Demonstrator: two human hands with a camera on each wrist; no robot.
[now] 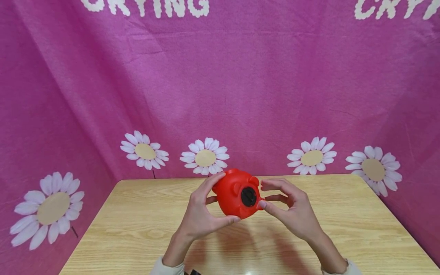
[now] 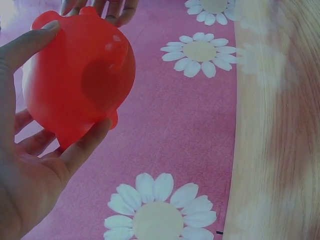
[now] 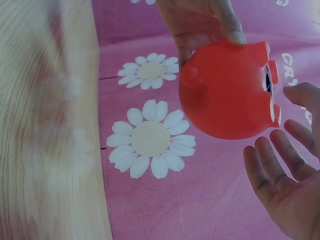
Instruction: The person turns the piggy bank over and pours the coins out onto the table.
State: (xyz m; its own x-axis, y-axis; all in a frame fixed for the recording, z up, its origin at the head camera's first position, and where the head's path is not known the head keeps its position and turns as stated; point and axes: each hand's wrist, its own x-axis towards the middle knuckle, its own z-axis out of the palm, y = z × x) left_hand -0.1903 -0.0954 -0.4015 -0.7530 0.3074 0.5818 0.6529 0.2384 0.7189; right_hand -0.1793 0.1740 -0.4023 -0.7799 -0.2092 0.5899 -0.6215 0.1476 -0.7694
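A round red piggy bank (image 1: pixel 227 196) is held up over the table, tipped so that its stubby feet and the black plug (image 1: pixel 248 196) in its underside face right. My left hand (image 1: pixel 198 215) grips its body from the left, thumb below and fingers around the far side. On the other side my right hand (image 1: pixel 298 215) is spread beside the feet, its thumb tip right at one of them. In the right wrist view the piggy bank (image 3: pixel 225 95) sits beyond the loosely bent fingers (image 3: pixel 272 162), with nothing between fingers and thumb.
Below lies a light wood-grain table (image 1: pixel 148 217). A magenta cloth (image 1: pixel 240 95) with white daisies and lettering hangs behind it and at both sides. Part of a small dark object (image 1: pixel 195 272) shows at the bottom edge, near the left sleeve (image 1: pixel 166 267).
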